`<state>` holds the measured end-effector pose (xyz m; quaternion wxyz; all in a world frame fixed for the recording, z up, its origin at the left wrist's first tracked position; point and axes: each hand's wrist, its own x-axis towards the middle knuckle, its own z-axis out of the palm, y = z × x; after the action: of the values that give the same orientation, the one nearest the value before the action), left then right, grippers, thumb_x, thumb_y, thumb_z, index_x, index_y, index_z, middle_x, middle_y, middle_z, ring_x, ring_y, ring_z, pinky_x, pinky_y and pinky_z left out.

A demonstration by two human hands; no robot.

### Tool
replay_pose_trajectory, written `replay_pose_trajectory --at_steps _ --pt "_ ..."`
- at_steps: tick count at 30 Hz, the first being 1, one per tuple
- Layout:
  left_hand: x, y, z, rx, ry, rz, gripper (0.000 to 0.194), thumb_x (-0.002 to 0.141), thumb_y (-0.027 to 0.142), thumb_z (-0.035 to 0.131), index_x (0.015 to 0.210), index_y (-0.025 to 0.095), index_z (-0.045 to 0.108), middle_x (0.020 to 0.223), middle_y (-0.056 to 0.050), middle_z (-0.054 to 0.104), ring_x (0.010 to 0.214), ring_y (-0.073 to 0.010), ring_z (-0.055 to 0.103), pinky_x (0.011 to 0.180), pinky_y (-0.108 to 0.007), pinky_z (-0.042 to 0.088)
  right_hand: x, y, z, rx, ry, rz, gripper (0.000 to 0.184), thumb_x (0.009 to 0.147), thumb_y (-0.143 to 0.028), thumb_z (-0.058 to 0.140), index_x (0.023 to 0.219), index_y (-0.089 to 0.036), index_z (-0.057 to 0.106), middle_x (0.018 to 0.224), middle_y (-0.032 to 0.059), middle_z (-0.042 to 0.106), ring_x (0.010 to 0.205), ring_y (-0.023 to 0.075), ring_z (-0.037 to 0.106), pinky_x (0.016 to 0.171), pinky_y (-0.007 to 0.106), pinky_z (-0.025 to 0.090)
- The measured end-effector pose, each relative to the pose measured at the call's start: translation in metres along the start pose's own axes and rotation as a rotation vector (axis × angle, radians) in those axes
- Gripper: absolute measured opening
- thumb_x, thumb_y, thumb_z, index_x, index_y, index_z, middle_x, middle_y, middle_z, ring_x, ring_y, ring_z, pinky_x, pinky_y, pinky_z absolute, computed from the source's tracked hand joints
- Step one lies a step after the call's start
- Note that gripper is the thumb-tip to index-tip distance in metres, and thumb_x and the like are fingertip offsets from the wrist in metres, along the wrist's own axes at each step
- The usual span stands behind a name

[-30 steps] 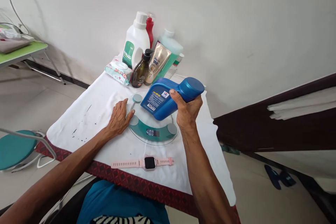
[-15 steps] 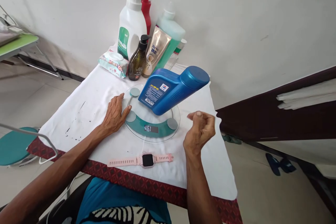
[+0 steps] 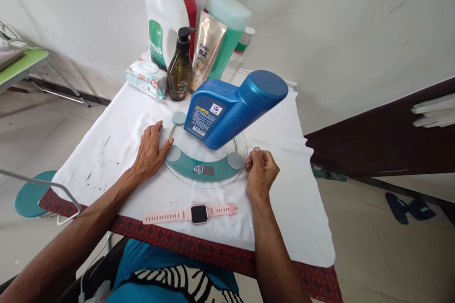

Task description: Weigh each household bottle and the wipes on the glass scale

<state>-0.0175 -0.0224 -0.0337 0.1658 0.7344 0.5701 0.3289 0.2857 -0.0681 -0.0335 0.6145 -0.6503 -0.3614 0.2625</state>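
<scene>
A round glass weighing scale [image 3: 202, 173] lies on the white cloth, its small display lit with digits. On its glass stands a blue bottle [image 3: 220, 111] with a wide blue cap and a printed label. My left hand [image 3: 147, 151] rests open on the cloth at the scale's left edge, thumb against the rim. Close by the right edge is my right hand [image 3: 261, 170], its fingers curled in and nothing seen in them; whether it touches the glass I cannot tell. In front of the scale a pink smartwatch [image 3: 199, 214] is laid out flat with its strap spread.
Behind the scale stand a white detergent bottle [image 3: 165, 14], a red bottle [image 3: 186, 0], a dark pump bottle [image 3: 179, 68], a gold tube [image 3: 208, 49], a green bottle [image 3: 229, 23] and a wipes pack [image 3: 145, 78]. A teal stool [image 3: 31, 196] is at the left.
My right hand has come down and left to the scale's edge, its fingers curling in. The bottle and my left hand keep their places; the view has shifted slightly.
</scene>
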Motion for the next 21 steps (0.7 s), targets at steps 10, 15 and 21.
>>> replay_pose_trajectory --at_steps 10,15,21 --pt "0.0 -0.001 0.0 0.005 -0.027 -0.005 0.064 0.106 0.058 0.041 0.152 0.014 0.039 0.134 -0.018 0.058 0.124 -0.0321 0.055 0.108 -0.057 0.049 0.001 -0.001 0.001 0.041 0.027 0.024 0.044 0.089 -0.059 0.072 0.072 -0.022 0.056 0.06 -0.0053 0.05 0.057 0.0116 0.046 0.055 0.027 0.036" --pt "0.0 0.0 0.001 -0.014 -0.01 -0.011 0.061 0.105 0.057 0.043 0.152 0.018 0.04 0.136 -0.017 0.059 0.126 -0.0319 0.056 0.109 -0.057 0.049 0.0 -0.007 0.0 0.008 0.076 -0.002 0.045 0.089 -0.06 0.072 0.072 -0.022 0.054 0.06 -0.0057 0.049 0.057 0.0121 0.046 0.058 0.028 0.039" --pt "-0.002 0.003 -0.001 -0.033 0.006 -0.023 0.062 0.105 0.058 0.043 0.149 0.015 0.044 0.138 -0.019 0.059 0.13 -0.0352 0.058 0.113 -0.061 0.047 0.012 -0.062 0.027 0.018 -0.112 -0.185 0.062 0.073 -0.055 0.087 0.12 -0.025 0.061 0.122 0.008 0.069 0.113 0.0259 0.067 0.096 0.043 0.055"
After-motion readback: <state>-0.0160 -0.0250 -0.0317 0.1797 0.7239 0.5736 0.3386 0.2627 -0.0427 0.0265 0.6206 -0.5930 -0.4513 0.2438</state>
